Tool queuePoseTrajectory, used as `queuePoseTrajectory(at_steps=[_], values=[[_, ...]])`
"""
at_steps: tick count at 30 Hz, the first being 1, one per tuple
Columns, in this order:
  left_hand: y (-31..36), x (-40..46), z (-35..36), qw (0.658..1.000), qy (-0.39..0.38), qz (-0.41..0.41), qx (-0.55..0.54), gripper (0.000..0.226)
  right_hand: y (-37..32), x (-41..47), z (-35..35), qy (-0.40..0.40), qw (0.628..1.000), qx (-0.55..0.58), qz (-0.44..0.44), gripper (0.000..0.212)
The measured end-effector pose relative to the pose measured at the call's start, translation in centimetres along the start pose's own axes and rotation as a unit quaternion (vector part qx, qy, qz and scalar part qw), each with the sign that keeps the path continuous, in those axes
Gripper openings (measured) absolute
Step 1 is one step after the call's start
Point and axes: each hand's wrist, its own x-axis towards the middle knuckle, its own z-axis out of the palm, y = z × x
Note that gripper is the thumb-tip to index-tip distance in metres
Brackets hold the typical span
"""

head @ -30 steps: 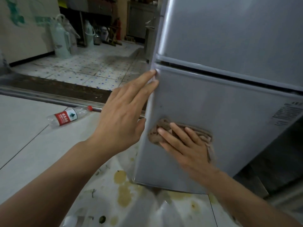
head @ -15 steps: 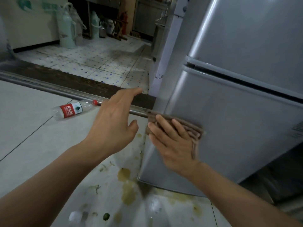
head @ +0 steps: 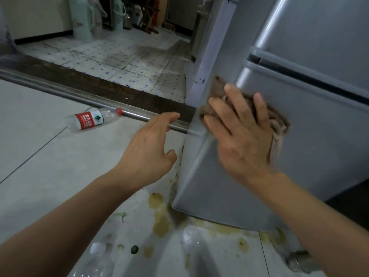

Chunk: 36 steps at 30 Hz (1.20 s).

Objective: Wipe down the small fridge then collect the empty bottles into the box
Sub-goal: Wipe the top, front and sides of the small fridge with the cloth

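The small silver fridge (head: pixel 311 152) fills the right side of the head view, its lower door facing me. My right hand (head: pixel 239 134) presses a brown cloth (head: pixel 277 118) flat against the door's left edge, fingers spread and straight. My left hand (head: pixel 151 150) hovers just left of the fridge corner, fingers relaxed and holding nothing, not touching the fridge. An empty clear bottle with a red label and red cap (head: pixel 92 119) lies on its side on the floor at the left, by a metal threshold rail. Another clear bottle (head: pixel 93 262) lies blurred at the bottom edge.
Yellowish spill stains (head: pixel 159 220) and green scraps mark the pale floor tiles under the fridge corner. A metal rail and dark sill (head: pixel 103 86) cross the floor toward a doorway with spotted tiles. Pale green thermos jugs (head: pixel 82 19) stand at the back. A white door frame (head: pixel 211 47) rises beside the fridge.
My left hand has let go of the fridge's edge and dropped back to the left. My right hand has slid the cloth left and upward along the lower door.
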Motion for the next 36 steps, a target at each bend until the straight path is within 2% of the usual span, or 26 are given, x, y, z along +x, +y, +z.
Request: queuePoseTrajectory(at_steps=[5,9,12,14,17,20,22,24,27,30,32,33,35,36], values=[[-0.7,-0.8,1.2,1.000,-0.025,-0.011,0.002,0.077,-4.3,-8.8,1.5,-0.147,0.983,0.009,-0.110,0.053],[-0.2,-1.2,1.8,0.999,-0.039,-0.004,0.007,0.078,-5.5,-11.7,1.3,-0.229,0.954,0.005,-0.195,0.061],[0.5,-1.2,2.2,0.999,-0.039,-0.008,0.017,0.076,-3.4,-11.3,0.3,-0.205,0.957,0.043,-0.202,0.054],[0.9,-1.0,2.5,0.999,-0.038,-0.010,0.014,0.075,-0.7,-10.3,-0.7,-0.150,0.977,0.073,-0.134,0.045],[1.8,-1.0,3.4,0.999,-0.038,-0.011,0.004,0.076,3.6,-8.5,-1.8,-0.069,0.995,0.058,-0.041,0.038],[3.1,-1.0,5.0,0.999,-0.039,-0.006,-0.025,0.076,4.7,-8.3,-1.4,-0.004,0.997,0.071,0.020,0.034],[3.7,-0.9,5.8,0.999,-0.004,-0.004,-0.040,0.068,3.3,-9.8,-0.8,0.014,0.992,0.117,0.052,0.032],[4.0,-0.7,6.5,0.998,0.041,-0.008,-0.040,0.058,1.3,-12.7,-0.2,-0.017,0.990,0.135,0.020,0.033],[4.3,-0.8,7.3,0.997,0.076,-0.016,-0.020,0.052,0.5,-16.6,-0.2,-0.098,0.984,0.115,-0.093,0.040],[4.3,-0.8,7.7,0.996,0.088,-0.020,0.008,0.049,1.9,-16.5,-1.1,-0.120,0.978,0.102,-0.137,0.038],[4.2,-0.7,7.7,0.996,0.086,-0.024,0.016,0.049,3.6,-14.7,-2.2,-0.069,0.991,0.075,-0.082,0.032],[4.2,-0.6,7.7,0.996,0.085,-0.027,0.020,0.049,4.7,-13.4,-2.7,-0.023,0.997,0.067,-0.006,0.031],[4.1,-0.5,7.7,0.996,0.080,-0.037,0.029,0.050,7.1,-11.4,-3.6,0.051,0.984,0.101,0.136,0.031],[4.1,-0.4,7.6,0.996,0.077,-0.042,0.031,0.050,8.0,-11.0,-3.7,0.051,0.974,0.137,0.170,0.029]])
